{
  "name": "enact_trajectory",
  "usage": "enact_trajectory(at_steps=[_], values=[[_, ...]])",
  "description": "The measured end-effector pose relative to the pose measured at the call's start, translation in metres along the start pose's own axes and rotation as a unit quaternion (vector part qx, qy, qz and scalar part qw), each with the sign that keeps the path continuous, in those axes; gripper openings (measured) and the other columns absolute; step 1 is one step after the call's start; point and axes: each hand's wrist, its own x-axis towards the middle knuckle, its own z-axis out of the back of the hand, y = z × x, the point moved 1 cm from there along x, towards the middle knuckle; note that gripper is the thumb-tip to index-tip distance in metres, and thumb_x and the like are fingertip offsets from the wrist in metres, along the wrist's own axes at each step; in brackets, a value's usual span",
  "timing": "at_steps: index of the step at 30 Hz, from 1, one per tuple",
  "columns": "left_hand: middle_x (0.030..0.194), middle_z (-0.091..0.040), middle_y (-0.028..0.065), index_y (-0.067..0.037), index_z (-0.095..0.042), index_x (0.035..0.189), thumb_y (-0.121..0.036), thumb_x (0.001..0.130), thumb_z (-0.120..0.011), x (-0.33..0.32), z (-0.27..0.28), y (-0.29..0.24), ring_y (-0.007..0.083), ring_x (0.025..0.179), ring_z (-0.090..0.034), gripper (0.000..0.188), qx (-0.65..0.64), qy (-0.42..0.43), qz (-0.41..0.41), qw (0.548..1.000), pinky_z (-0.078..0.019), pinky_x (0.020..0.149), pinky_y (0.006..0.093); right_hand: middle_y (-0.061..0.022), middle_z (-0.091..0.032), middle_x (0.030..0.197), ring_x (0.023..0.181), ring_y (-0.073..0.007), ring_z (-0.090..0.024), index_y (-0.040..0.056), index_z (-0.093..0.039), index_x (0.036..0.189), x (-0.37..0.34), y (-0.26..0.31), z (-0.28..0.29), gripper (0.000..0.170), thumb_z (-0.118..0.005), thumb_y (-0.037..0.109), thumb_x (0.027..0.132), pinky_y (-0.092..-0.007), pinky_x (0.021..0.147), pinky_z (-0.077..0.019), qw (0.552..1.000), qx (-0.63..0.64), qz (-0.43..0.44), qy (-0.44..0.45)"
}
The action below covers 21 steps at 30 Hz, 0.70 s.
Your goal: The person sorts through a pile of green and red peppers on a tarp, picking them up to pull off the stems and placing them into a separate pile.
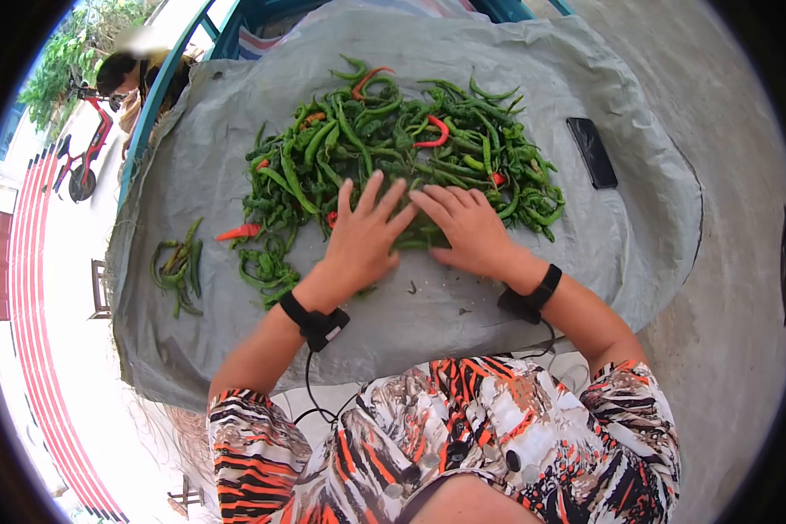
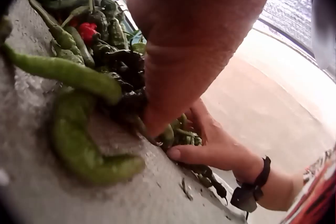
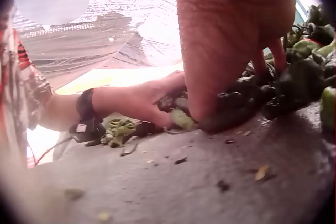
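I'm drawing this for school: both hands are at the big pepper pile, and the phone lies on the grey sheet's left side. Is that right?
No, the head view shows the phone on the right side of the grey sheet. The left hand and right hand are at the big pepper pile.

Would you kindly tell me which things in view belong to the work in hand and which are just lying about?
Likely part of the job:
- pepper pile, being handled
- small bunch of peppers, set apart on the left
- grey sheet, bearing both

Apparently just lying about:
- phone, on the sheet, right of the pile
- red two-wheeler, in the background
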Motion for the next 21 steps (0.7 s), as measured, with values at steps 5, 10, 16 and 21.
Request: enact_trajectory(at_steps=[5,10,16,21], values=[[0.149,-0.042,0.0065,-0.027,-0.048,0.141,-0.015,0.065,-0.083,0.024,-0.006,0.028,0.0352,0.138,-0.037,0.084,0.074,-0.038,0.035,0.996,-0.0272,0.108,0.064,-0.0083,-0.05,0.142,0.123,-0.0286,-0.051,0.0152,-0.04,0.148,0.023,-0.025,-0.001,0.089,-0.079,0.02,0.068,-0.041,0.101,-0.0411,0.999,-0.048,0.013,-0.006],[0.15,-0.041,0.0053,-0.029,-0.049,0.14,-0.012,0.067,-0.084,0.05,-0.006,0.055,0.0356,0.129,-0.047,0.083,0.116,-0.066,0.088,0.987,-0.0353,0.099,0.0633,-0.0027,-0.056,0.137,0.122,-0.0264,-0.052,0.0137,-0.058,0.128,0.052,-0.062,-0.003,0.054,-0.067,0.013,0.075,-0.0418,0.099,-0.042,0.977,-0.174,-0.003,-0.124],[0.149,-0.04,0.0073,-0.027,-0.053,0.135,-0.011,0.07,-0.081,0.081,-0.014,0.081,0.0397,0.125,-0.05,0.073,0.116,-0.073,0.165,0.977,-0.0365,0.094,0.0662,-0.002,-0.059,0.132,0.129,-0.0249,-0.049,0.0147,-0.065,0.119,0.054,-0.099,0.014,0.041,-0.067,0.012,0.078,-0.0445,0.101,-0.0401,0.979,-0.124,-0.054,-0.15],[0.158,-0.026,0.011,-0.03,-0.048,0.142,-0.015,0.064,-0.085,0.073,-0.018,0.073,0.0427,0.134,-0.041,0.088,0.075,-0.007,0.14,0.987,-0.0353,0.103,0.0628,-0.0135,-0.05,0.141,0.132,-0.0356,-0.044,0.013,-0.057,0.131,0.001,-0.061,0.058,0.058,-0.075,0.018,0.076,-0.0485,0.107,-0.0373,0.985,-0.033,-0.102,-0.135]])
